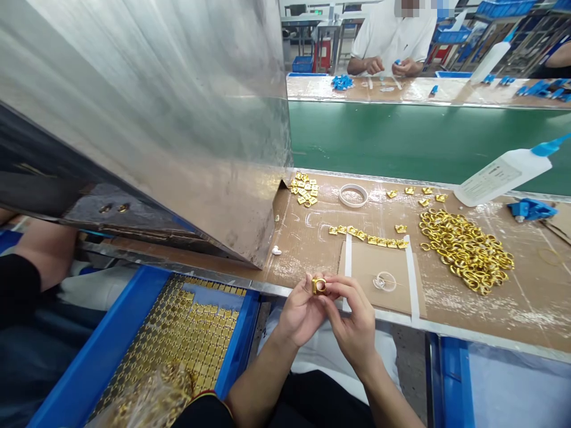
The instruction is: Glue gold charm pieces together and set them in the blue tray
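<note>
Both hands closed on one gold ring [318, 286]: left hand [302, 318] pinches one side, right hand [354, 315] thumb and fingers on the other. Fingertips cover part of the band; exact contact behind it hard to make out. Grip sits at the near edge of the brown worktop [298, 229], scuffed and marked with white residue.

Just right of grip: cardboard piece [366, 264] with white tape strips, small clear round item [384, 282] on it, details unclear. Beyond grip: row of gold pieces [379, 240], then white hoop [353, 195] and gold cluster [305, 189]. Farther right: heap of gold rings [466, 249], white bottle [499, 175] leaning over.

Left of grip: big metal panel [178, 119] blocks the view behind. Lower left: blue tray [100, 351] with gold pieces in rows, partly hidden by a clear bag [151, 392], cut off at the bottom. Lower right: blue bin [455, 368], cut off.

Far beyond grip: green belt [401, 137], second bench [307, 88], co-worker [390, 35] in white, head cropped. Left edge: someone's arm [44, 255], mostly out of frame.
</note>
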`<state>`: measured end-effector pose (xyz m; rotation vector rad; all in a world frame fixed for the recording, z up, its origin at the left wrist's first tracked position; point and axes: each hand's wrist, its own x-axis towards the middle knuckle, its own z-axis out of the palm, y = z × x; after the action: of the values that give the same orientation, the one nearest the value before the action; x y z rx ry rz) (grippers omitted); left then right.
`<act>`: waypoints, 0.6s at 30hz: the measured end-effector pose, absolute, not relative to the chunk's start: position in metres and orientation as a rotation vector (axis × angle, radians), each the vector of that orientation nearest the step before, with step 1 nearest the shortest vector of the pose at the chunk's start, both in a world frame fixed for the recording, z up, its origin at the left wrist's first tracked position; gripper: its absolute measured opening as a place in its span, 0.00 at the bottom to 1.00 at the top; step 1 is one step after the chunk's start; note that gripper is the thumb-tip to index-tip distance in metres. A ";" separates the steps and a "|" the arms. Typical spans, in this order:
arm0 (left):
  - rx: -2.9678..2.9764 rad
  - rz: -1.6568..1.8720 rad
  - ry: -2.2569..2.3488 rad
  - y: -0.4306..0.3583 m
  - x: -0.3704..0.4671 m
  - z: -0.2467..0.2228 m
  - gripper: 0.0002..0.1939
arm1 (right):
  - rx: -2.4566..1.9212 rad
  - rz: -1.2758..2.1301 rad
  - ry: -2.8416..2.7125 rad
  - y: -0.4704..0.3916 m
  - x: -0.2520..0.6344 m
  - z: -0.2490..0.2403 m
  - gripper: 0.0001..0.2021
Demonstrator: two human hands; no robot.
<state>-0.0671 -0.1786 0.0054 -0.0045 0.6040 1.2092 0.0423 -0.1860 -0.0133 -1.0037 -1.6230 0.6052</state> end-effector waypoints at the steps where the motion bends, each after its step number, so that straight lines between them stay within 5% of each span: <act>1: -0.012 1.205 0.609 -0.179 -0.068 0.006 0.19 | -0.997 0.580 -1.632 -0.187 0.042 -0.014 0.08; 10: 0.050 1.229 0.633 -0.182 -0.068 0.002 0.17 | -0.965 0.503 -1.667 -0.188 0.040 -0.014 0.13; 18: 0.546 1.447 0.762 -0.183 -0.065 -0.007 0.26 | -0.997 0.468 -1.691 -0.193 0.037 -0.008 0.10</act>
<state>-0.0653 -0.1835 -0.0072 0.5457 0.7615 1.4469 0.0368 -0.1931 -0.0083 -0.9975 -1.6914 0.4678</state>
